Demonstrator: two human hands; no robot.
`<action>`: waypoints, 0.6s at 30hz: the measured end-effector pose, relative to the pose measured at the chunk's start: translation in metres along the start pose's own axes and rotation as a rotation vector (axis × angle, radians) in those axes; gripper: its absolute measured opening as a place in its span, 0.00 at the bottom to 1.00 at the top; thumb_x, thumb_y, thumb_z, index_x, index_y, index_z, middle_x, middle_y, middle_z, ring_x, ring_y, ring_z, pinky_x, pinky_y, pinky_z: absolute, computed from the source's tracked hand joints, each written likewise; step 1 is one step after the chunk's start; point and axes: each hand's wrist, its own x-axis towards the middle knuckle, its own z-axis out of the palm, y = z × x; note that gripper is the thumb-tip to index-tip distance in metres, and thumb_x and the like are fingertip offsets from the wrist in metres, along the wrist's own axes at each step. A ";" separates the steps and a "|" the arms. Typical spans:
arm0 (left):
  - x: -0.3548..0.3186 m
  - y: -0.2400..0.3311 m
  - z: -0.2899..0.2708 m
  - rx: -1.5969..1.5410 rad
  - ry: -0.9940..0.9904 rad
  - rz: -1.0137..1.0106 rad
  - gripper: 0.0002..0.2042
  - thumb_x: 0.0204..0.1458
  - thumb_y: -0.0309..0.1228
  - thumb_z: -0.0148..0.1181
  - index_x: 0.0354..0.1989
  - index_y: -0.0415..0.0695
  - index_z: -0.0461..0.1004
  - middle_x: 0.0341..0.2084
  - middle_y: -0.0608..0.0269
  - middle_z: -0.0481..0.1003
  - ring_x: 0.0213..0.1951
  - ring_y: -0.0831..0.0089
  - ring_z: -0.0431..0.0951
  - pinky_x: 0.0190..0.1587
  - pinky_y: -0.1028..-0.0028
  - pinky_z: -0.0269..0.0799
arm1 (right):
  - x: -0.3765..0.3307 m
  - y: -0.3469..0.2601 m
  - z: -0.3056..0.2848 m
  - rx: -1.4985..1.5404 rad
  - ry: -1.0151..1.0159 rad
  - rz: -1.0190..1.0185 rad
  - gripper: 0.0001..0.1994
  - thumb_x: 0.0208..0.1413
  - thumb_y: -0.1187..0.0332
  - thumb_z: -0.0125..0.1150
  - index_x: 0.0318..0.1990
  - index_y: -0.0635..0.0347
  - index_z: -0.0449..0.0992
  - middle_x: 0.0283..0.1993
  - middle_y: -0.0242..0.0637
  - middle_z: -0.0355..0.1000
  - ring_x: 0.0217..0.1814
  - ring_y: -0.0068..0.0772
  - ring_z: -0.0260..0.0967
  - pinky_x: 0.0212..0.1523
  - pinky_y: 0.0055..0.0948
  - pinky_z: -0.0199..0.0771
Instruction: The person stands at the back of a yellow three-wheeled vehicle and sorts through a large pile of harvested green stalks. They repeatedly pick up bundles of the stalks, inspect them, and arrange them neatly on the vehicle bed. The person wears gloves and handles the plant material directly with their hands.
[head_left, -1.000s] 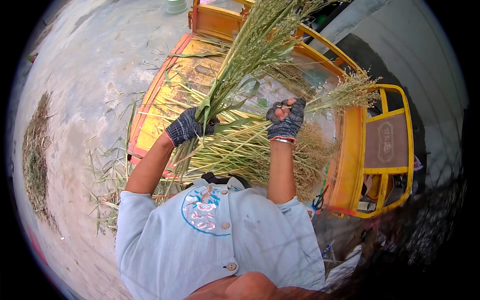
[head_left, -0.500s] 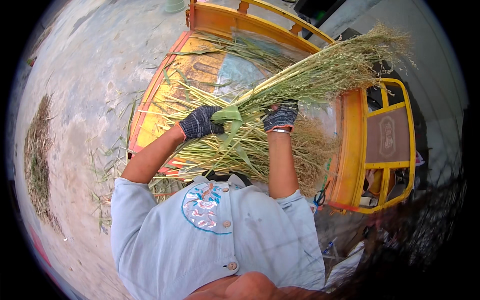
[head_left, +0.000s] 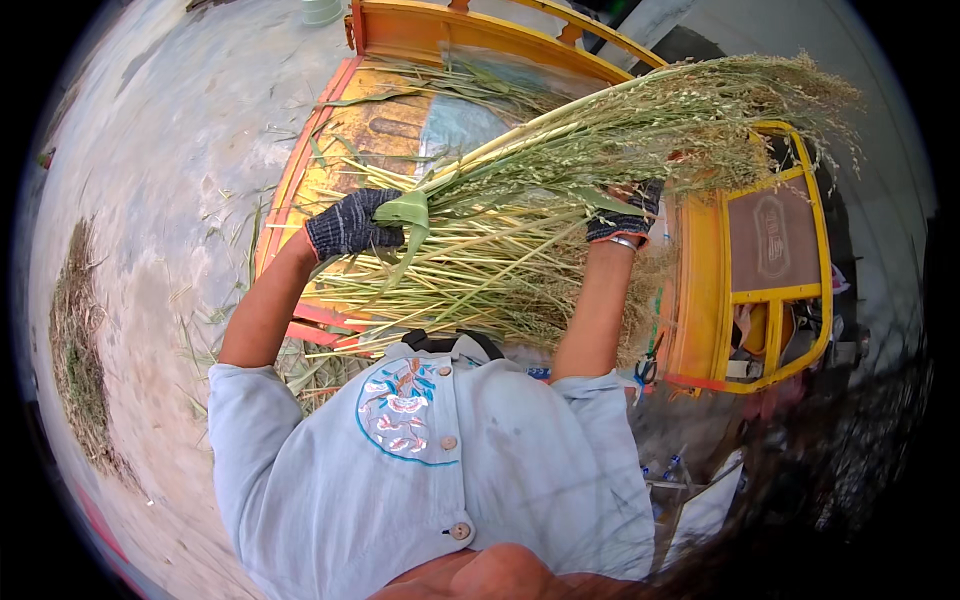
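In front of you stands the orange-and-yellow machine [head_left: 700, 300], its flat orange feed table [head_left: 370, 125] stretching away from your chest and its yellow framed housing off to your right; keep your stance square to that table so the load crosses it evenly. Over the table you hold a long bundle of green grain stalks [head_left: 600, 140], lying slantwise from the cut butts low at your left up to the seed heads high at your right, where they reach out over the yellow housing. Beneath it a looser layer of pale straw [head_left: 480, 280] covers the table, so lift the bundle clear of that layer to avoid dragging stray stems along. Your left hand [head_left: 350, 225], in a dark knit glove, is closed around the butt end where a broad green leaf folds over the stalks; I judge this the steadying grip, so keep it firm and low. Your right hand [head_left: 622, 222], also gloved, has its fingers wrapped around the stalks farther up, short of the heads; let it steer the heads while staying well back from the housing. Hold both grips tight enough that no stalks slip out sideways, and keep the heads together as a single bunch instead of letting them fan out.
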 end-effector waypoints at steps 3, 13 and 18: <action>-0.006 -0.028 -0.022 -0.034 0.014 -0.104 0.14 0.41 0.25 0.61 0.39 0.41 0.71 0.28 0.69 0.73 0.29 0.83 0.70 0.33 0.78 0.69 | 0.018 -0.053 -0.032 0.006 -0.047 -0.028 0.18 0.54 0.49 0.47 0.20 0.49 0.68 0.09 0.26 0.59 0.06 0.27 0.50 0.08 0.33 0.56; 0.013 -0.190 0.000 -0.240 0.317 -0.217 0.18 0.40 0.24 0.61 0.43 0.41 0.69 0.31 0.66 0.74 0.31 0.78 0.71 0.35 0.76 0.69 | -0.026 -0.062 -0.155 0.024 0.760 -0.334 0.16 0.57 0.50 0.43 0.29 0.51 0.64 0.12 0.27 0.55 0.11 0.25 0.49 0.15 0.37 0.57; 0.048 -0.200 0.026 -0.104 0.691 -0.104 0.14 0.43 0.26 0.61 0.40 0.41 0.69 0.29 0.65 0.73 0.31 0.76 0.72 0.34 0.75 0.69 | -0.040 0.069 -0.197 0.205 0.632 -0.010 0.14 0.58 0.54 0.44 0.32 0.55 0.66 0.16 0.33 0.62 0.18 0.30 0.60 0.20 0.29 0.66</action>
